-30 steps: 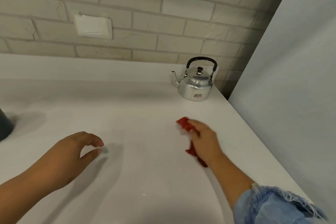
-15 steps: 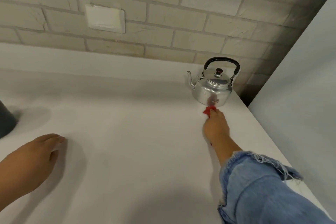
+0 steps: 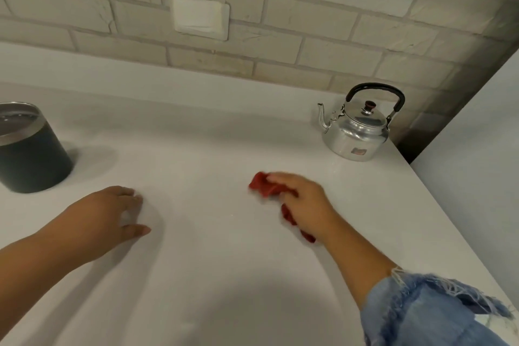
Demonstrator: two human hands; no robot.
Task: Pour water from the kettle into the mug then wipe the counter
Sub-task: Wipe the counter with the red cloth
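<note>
A silver kettle [image 3: 356, 132] with a black handle stands upright at the back right of the white counter [image 3: 213, 275]. At the far left edge sits a dark mug [image 3: 31, 160] with a metal rim, water visible inside. My right hand [image 3: 306, 205] presses a red cloth [image 3: 265, 185] flat on the counter, in front and left of the kettle. Part of the cloth is hidden under the palm. My left hand [image 3: 109, 216] rests on the counter with fingers spread, holding nothing, to the right of the mug.
A pale brick wall [image 3: 280, 36] with a white plate [image 3: 200, 17] runs along the back. A grey panel [image 3: 477, 177] bounds the counter on the right. The counter's right edge runs diagonally past the kettle.
My right hand has drawn the red cloth back from the foot of the kettle toward me and to the left. My left hand has shifted right. The mug has come more into view.
</note>
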